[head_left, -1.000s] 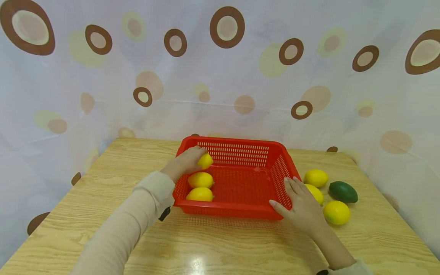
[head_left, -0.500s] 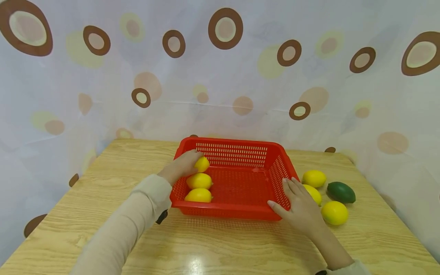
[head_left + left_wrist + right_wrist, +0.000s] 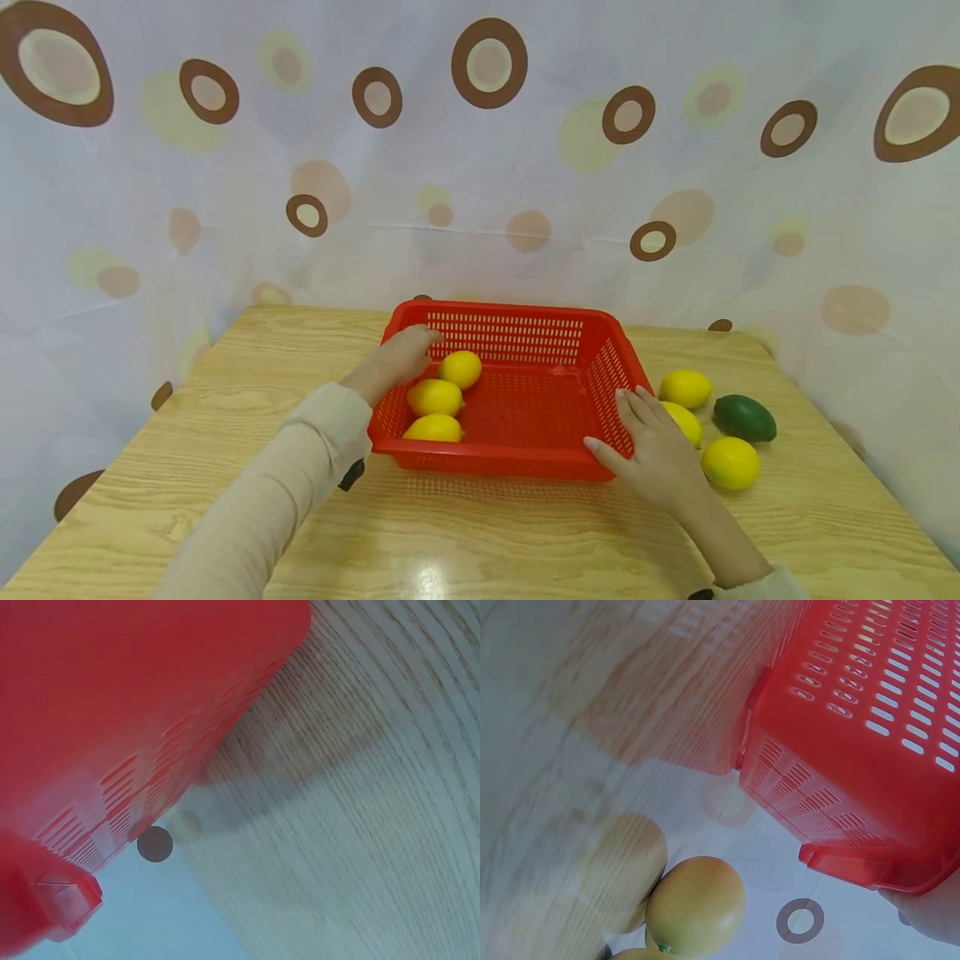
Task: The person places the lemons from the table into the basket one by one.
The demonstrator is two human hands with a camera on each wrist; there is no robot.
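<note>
In the head view a red plastic basket point(image 3: 517, 408) with slotted walls stands on the table. My left hand point(image 3: 401, 358) reaches over its left rim, the fingers loosely bent beside a yellow lemon point(image 3: 461, 370) that lies inside, apart from the hand. Two more lemons, a middle one point(image 3: 435, 398) and a front one point(image 3: 432, 428), line the basket's left side. My right hand point(image 3: 660, 454) rests on the right rim near the front corner, fingers fairly straight and thumb spread toward the front rim. Part of this hand point(image 3: 934, 911) shows at the rim in the right wrist view.
Right of the basket lie a back lemon point(image 3: 686, 388), a lemon partly behind the right hand point(image 3: 685, 423), a front lemon point(image 3: 731, 463) and a dark green oval fruit point(image 3: 744, 418). A patterned curtain point(image 3: 480, 167) hangs behind the wooden table point(image 3: 480, 542).
My left hand has lowered the third lemon into the basket and let it go; the lemon now sits slightly right of the fingers. The right hand has stayed on the rim.
</note>
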